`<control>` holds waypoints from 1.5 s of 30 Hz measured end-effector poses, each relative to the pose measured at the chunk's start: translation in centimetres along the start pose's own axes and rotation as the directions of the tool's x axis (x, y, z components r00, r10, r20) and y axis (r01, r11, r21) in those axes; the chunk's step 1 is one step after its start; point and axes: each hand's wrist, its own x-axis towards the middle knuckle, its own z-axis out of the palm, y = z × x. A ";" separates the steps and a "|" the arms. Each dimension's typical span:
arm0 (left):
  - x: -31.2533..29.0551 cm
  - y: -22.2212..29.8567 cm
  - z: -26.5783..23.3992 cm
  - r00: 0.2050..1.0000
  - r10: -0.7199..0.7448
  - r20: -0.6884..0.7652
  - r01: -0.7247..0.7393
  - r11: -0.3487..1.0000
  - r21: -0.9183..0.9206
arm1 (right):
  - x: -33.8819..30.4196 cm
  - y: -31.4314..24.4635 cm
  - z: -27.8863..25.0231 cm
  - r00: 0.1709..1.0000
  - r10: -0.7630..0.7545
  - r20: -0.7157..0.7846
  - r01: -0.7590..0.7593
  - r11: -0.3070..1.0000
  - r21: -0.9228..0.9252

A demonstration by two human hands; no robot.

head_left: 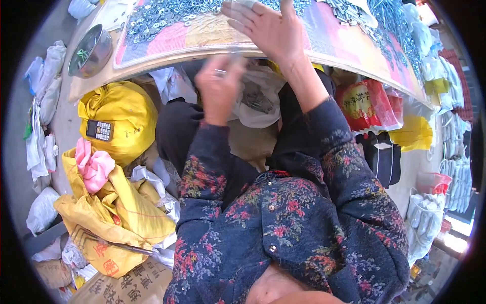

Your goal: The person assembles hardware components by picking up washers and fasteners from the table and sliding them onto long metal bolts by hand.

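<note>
- Flat metal washers [174,21] lie heaped on the table [117,75]; the heap's long axis runs left to right along it, while single rings face various ways.
- Right hand [276,35]: above the table's near edge, palm turned up, fingers extended toward the table's far left, thumb stretched away; the palm is bare, nothing clasped.
- Left hand [221,87]: just before the table's near edge, blurred, fingers curled, a ring on one; whether they grip anything, I cannot tell.
- Clear plastic bag [257,118]: below the table's near edge, between the knees, small metal parts inside; its long axis is unclear.
- Slender metal pins [347,11]: toward the table's right, mostly slanting, not all aligned.
- Bowl [104,50]: on the table's left end.
- Keypad phone [99,130]: on a yellow sack [132,109], below the table's left end.
</note>
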 end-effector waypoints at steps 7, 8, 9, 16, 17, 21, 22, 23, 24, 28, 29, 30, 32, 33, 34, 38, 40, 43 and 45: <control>2.1 -3.4 -3.3 0.854 -0.518 -0.049 0.452 0.786 -0.422 | -1.8 2.1 2.4 0.974 0.127 0.187 -0.138 0.989 0.045; 1.8 -3.0 -2.9 0.853 -0.519 -0.048 0.462 0.796 -0.391 | -1.0 1.6 0.8 0.967 -0.001 0.254 0.037 0.990 -0.138; 1.3 -2.4 -1.9 0.956 -0.291 -0.022 0.279 0.934 -0.221 | 0.1 1.2 -0.6 0.933 -0.112 0.342 0.221 0.928 -0.300; 1.5 -2.6 -3.4 0.958 -0.271 -0.098 0.251 0.952 -0.175 | -1.7 4.2 0.9 0.978 -0.038 0.205 0.067 0.988 -0.137; 1.2 -1.9 -3.2 0.898 -0.440 -0.013 0.407 0.843 -0.352 | -2.4 3.3 0.1 0.973 -0.105 0.204 0.170 0.929 -0.330; 0.0 -0.6 -2.9 0.811 -0.502 0.300 0.584 0.659 -0.475 | -3.2 3.1 -2.7 0.977 -0.118 0.179 0.214 0.591 -0.777; -0.4 -0.5 -2.7 0.815 -0.460 0.353 0.577 0.699 -0.422 | -3.6 3.3 -2.7 0.981 0.036 0.191 0.155 0.447 -0.881; -1.2 -0.8 -2.1 0.859 -0.402 0.318 0.504 0.771 -0.389 | -4.6 4.1 -2.3 0.981 -0.025 0.193 0.182 0.465 -0.866; -1.4 -1.1 -1.9 0.854 -0.408 0.323 0.513 0.766 -0.389 | -5.0 4.3 -2.4 0.983 -0.024 0.183 0.173 0.466 -0.868; -2.3 -1.9 -1.9 0.875 -0.245 0.418 0.337 0.927 -0.162 | -7.8 5.3 -4.8 0.979 -0.189 0.077 0.142 0.360 -0.922; -2.0 -2.5 -2.2 0.847 -0.312 0.431 0.372 0.926 -0.061 | -8.1 5.0 -5.9 0.984 -0.168 0.065 0.099 0.206 -0.974; -2.1 -3.3 -2.7 0.814 -0.380 0.439 0.403 0.914 0.043 | -8.5 4.8 -7.4 0.988 -0.145 0.046 0.054 0.047 -0.997; -1.7 -4.1 -3.2 0.766 -0.416 0.489 0.531 0.839 -0.119 | -8.6 4.7 -10.2 0.997 -0.077 -0.030 -0.053 -0.313 -0.948; -1.8 -4.2 -2.9 0.741 -0.436 0.510 0.550 0.830 -0.089 | -9.2 4.8 -11.7 0.988 -0.151 0.004 -0.034 -0.247 -0.968; -1.7 -4.0 -2.8 0.721 -0.455 0.523 0.564 0.824 -0.059 | -9.4 4.8 -11.3 0.973 -0.225 0.042 0.000 -0.184 -0.983; -1.5 -3.2 -0.4 0.677 -0.444 0.587 0.535 0.844 0.021 | -9.1 4.0 -7.5 0.949 -0.281 0.144 0.151 0.003 -0.989; -1.7 -4.1 1.5 0.789 -0.164 0.593 0.338 0.921 -0.196 | -8.7 3.6 -5.6 0.987 -0.137 0.088 0.096 0.049 -0.994; -1.0 -2.1 3.1 0.709 -0.223 0.669 0.439 0.882 -0.170 | -8.9 2.6 -7.2 0.969 -0.230 0.093 0.128 0.140 -0.982; -1.0 -1.6 1.9 0.579 -0.324 0.748 0.676 0.703 -0.219 | -8.7 1.9 -6.6 0.990 -0.142 -0.011 0.043 0.369 -0.929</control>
